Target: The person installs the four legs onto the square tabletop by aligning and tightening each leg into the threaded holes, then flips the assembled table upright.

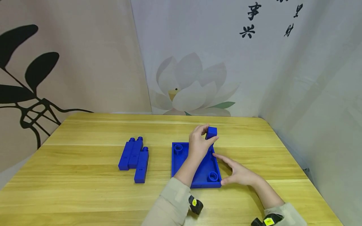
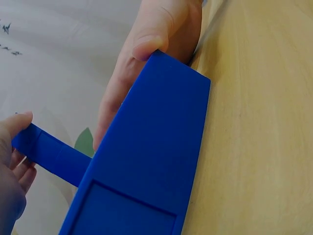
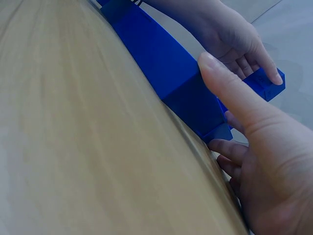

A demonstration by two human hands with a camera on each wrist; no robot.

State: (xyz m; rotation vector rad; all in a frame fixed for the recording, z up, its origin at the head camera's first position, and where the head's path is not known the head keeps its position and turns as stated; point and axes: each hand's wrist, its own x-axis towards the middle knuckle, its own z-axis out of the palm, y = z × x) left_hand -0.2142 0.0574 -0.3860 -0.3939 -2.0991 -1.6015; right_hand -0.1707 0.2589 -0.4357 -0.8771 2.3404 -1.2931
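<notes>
My left hand (image 1: 198, 142) pinches the top of a blue square post (image 1: 211, 131) between thumb and fingers. The post stands upright at the far right corner of a shallow blue square tray (image 1: 180, 166), its lower end hidden behind the tray's wall in the wrist views. Round sockets (image 1: 212, 176) show at the tray's near right and far left corners. My right hand (image 1: 240, 173) lies along the tray's right side, thumb at the near corner and fingers stretched toward the far part. In the right wrist view, its thumb (image 3: 227, 88) touches the tray's wall.
Left of the tray, several blue posts (image 1: 140, 166) with round pegs at one end lie side by side on the wooden table (image 1: 85, 157). A printed curtain (image 1: 198, 47) hangs behind the table, and another light curtain (image 1: 319, 78) closes off the right.
</notes>
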